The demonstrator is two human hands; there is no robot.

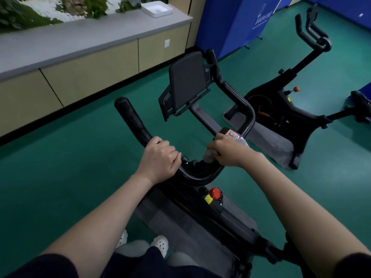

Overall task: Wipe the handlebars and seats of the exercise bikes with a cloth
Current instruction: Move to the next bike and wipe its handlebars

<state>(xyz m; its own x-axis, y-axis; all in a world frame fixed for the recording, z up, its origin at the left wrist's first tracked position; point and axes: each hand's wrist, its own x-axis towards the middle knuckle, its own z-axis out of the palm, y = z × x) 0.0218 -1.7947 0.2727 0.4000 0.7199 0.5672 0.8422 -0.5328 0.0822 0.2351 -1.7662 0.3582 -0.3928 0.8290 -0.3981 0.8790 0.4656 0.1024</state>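
- My left hand [160,159] is curled over the left side of the black, curved tubular handlebar [138,125] of the near exercise bike, knuckles up, fingers wrapped round the bar just where it bends down toward the centre.
- My left forearm runs straight from the lower left of the view up to that bar, wrist slightly bent.
- My right hand [230,150] grips a crumpled whitish cloth [209,155] and presses it on the right side of the same handlebar, near the centre dip; a bit of cloth also shows past my knuckles on the far side.
- My right forearm comes in from the lower right, and the hand is turned with its back upward.
- Just beyond my right hand, on the handlebar stem, sits a small red and white sticker with a square code [231,134].
- Above the handlebar's centre a dark grey rectangular tablet holder [187,83] stands tilted.
- Below the handlebar, on the bike frame, is a round red knob [215,193] with a yellow label beside it.
- Well to the right of the handlebar stands a second black exercise bike [289,105] on a grey mat over the green floor [70,157].
- Well beyond the handlebar to the left, a long beige cabinet with a grey top [80,57] bears a white square tray [156,9].
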